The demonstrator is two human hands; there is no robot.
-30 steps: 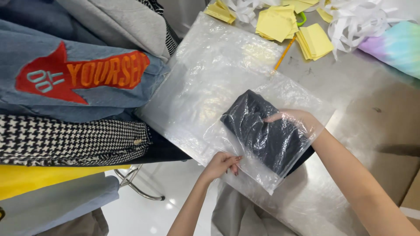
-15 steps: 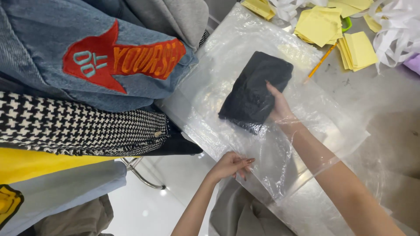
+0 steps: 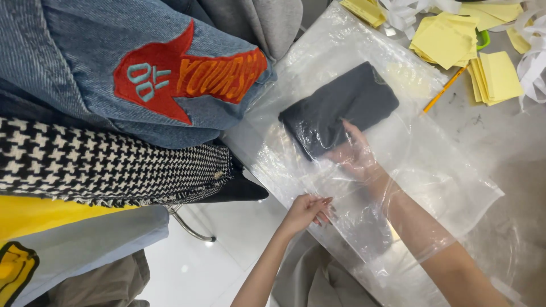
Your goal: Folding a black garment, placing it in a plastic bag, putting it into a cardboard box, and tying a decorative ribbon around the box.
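Since half-second-earlier frame: dark folded garment (image 3: pixel 341 111) pushed deeper into clear plastic bag (image 3: pixel 421 170) on tabletop (image 3: pixel 500 136); right hand (image 3: pixel 355 156) inside bag, fingers flat against garment, gripping nothing. Left hand (image 3: pixel 307 209) pinches bag mouth edge. Risk: thin film slips from pinch, bag bunches, garment unfolds; denim jacket (image 3: pixel 114 68) overhang crowds bag

A dark charcoal folded garment (image 3: pixel 341 113) is seen inside a clear plastic bag (image 3: pixel 432 170) on a pale grey table (image 3: pixel 512 142). Blue denim (image 3: pixel 68 51) with a red arrow patch (image 3: pixel 182 77), lettered in orange and light blue, is shown above black-and-white houndstooth fabric (image 3: pixel 102 165). Yellow paper slips (image 3: pixel 443 40) are scattered nearby.
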